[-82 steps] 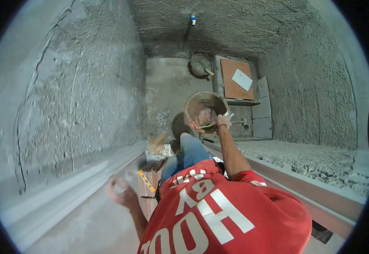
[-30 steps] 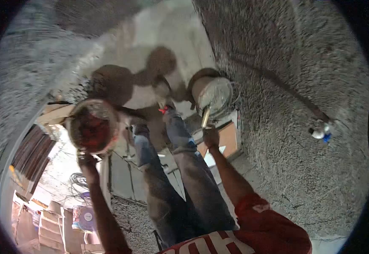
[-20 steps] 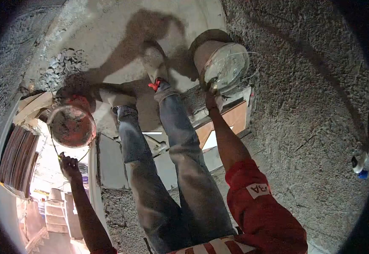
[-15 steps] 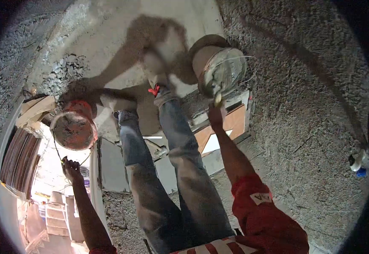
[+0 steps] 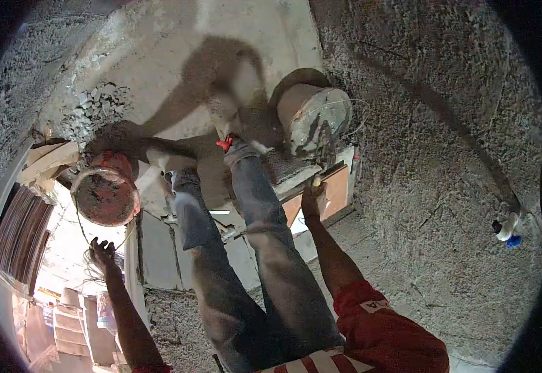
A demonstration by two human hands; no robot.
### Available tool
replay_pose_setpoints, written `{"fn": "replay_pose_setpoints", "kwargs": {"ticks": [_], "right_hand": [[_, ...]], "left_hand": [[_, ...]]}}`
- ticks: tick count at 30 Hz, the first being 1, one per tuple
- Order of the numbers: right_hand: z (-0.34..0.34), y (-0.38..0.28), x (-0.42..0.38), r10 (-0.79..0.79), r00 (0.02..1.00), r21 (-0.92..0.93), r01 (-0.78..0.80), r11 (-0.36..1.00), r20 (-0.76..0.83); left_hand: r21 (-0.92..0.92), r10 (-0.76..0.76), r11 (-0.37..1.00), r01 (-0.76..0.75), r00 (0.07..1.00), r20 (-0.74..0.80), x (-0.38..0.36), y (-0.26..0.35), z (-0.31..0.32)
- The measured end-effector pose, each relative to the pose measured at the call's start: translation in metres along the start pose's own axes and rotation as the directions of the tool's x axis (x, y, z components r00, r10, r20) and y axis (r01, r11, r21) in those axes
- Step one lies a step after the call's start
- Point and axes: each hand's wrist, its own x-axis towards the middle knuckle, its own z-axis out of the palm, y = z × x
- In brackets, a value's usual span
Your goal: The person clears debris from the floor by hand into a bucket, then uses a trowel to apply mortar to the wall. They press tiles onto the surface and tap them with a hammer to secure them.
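My left hand (image 5: 103,253) is at the lower left with its fingers apart, beside the thin handle of a red-rimmed bucket (image 5: 106,198) with dark grey material inside. My right hand (image 5: 312,199) is closed around the pale handle (image 5: 316,182) of a tool, just below a second bucket (image 5: 320,121). That bucket is smeared with wet grey mix and tilts toward me. The tool's far end is hard to tell from the dark, wet streaks at the bucket's rim.
My legs (image 5: 255,199) stand between the buckets. Grey rubble (image 5: 100,105) lies at upper left, above stacked brown panels (image 5: 21,227). An orange-brown board (image 5: 336,193) lies behind my right hand. Rough wall (image 5: 445,155) fills the right; a white and blue object (image 5: 508,230) is there.
My right hand has moved down, away from the grey bucket, with the pale handle in it. My left hand's fingers have spread from the red bucket's handle. The view has shifted slightly.
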Motion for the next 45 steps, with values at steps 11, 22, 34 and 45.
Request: {"fn": "replay_pose_setpoints", "kwargs": {"ticks": [11,22,34,45], "right_hand": [[0.2,-0.062,0.003,0.115,0.975,0.489,-0.008,0.872,-0.19],[0.214,-0.024,-0.105,0.198,0.976,0.554,-0.216,0.804,0.094],[0.215,0.161,0.003,-0.493,0.743,0.217,0.444,0.869,0.453],[0.024,0.115,-0.067,-0.361,0.703,0.054,0.419,0.907,0.613]], "left_hand": [[0.061,-0.057,0.997,0.054,0.997,0.053,-0.004,-0.025,-0.011],[0.122,0.074,0.989,-0.079,0.996,0.044,-0.012,-0.014,0.013],[-0.015,0.062,0.998,-0.061,0.992,0.112,-0.004,-0.026,-0.007],[0.536,0.32,0.832,-0.14,0.912,-0.259,0.004,-0.023,0.008]]}}
